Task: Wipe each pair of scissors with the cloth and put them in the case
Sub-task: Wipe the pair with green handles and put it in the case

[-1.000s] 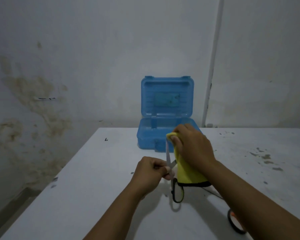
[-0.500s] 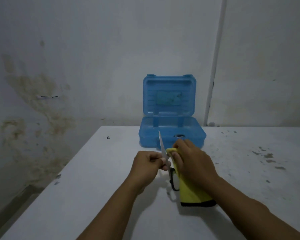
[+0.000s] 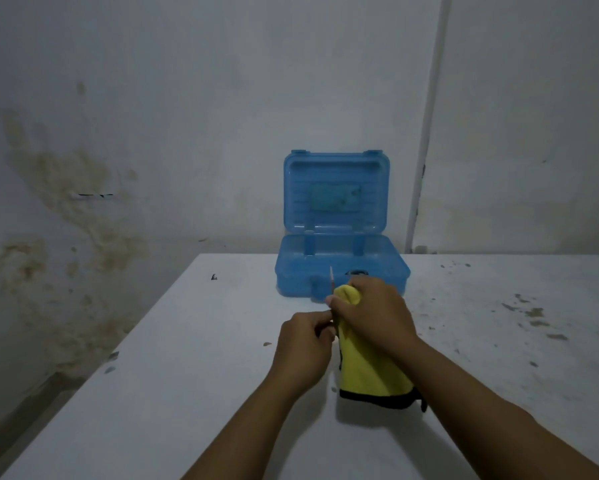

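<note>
A blue plastic case [image 3: 341,277] stands open at the table's far edge, lid upright; a dark round handle [image 3: 357,271] shows inside it. My left hand [image 3: 303,344] pinches a pair of scissors near the pivot, blade tip [image 3: 331,276] pointing up in front of the case. My right hand [image 3: 374,317] grips a yellow cloth [image 3: 367,372] with a black hem, wrapped around the blade just above my left hand. The cloth hangs down and hides the scissors' handles.
The white table [image 3: 194,375] carries dirt flecks and brown stains on its right side [image 3: 530,311]. Its left edge runs diagonally, with the floor below. A stained wall and a white pipe [image 3: 424,161] stand close behind the case.
My right hand slid the cloth down the blade and then back up along it. The view shifted, so the second pair of scissors at the lower right has left the frame.
</note>
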